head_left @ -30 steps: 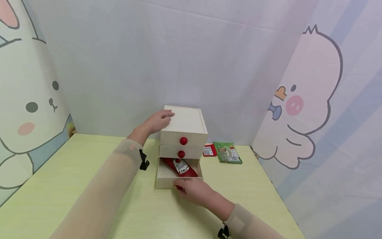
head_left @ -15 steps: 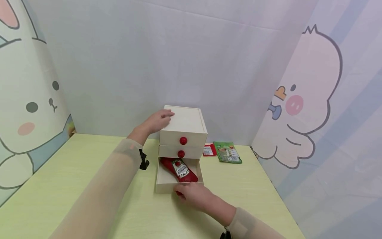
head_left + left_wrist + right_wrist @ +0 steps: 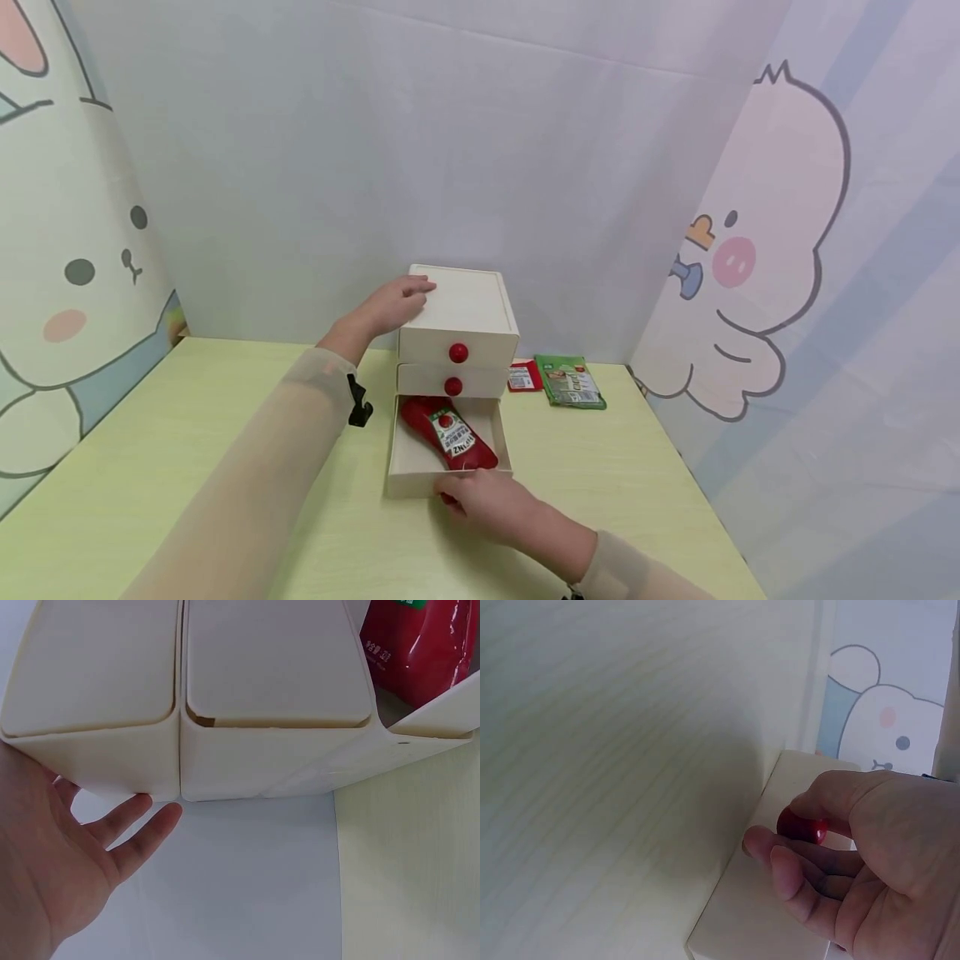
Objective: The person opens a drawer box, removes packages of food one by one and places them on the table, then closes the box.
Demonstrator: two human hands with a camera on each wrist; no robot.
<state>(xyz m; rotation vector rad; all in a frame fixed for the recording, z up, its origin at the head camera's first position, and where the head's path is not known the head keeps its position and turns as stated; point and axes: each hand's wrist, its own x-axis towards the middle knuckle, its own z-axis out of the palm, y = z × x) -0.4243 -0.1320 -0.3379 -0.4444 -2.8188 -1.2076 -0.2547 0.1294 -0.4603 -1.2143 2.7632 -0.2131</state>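
A white cabinet of three stacked drawers (image 3: 463, 302) stands on the table, each drawer front bearing a red knob. My left hand (image 3: 390, 305) rests on the top left edge; in the left wrist view its fingers (image 3: 146, 836) lie loosely extended along the side. My right hand (image 3: 491, 504) pinches the round red knob (image 3: 801, 825) of the bottom drawer (image 3: 411, 485) between thumb and fingers. That drawer is pulled out, and a red ketchup pouch (image 3: 450, 433) with a white label lies slanted inside it. Both upper drawers are closed.
Right of the cabinet, a green packet (image 3: 572, 383) and a small red packet (image 3: 524, 377) lie on the pale yellow table (image 3: 600, 475). Behind hangs a light grey curtain (image 3: 300, 167), with cartoon animals on the side curtains.
The bottom drawer has slid further out toward me with my right hand on its knob, showing more of the ketchup pouch. My left hand has stayed on the cabinet.
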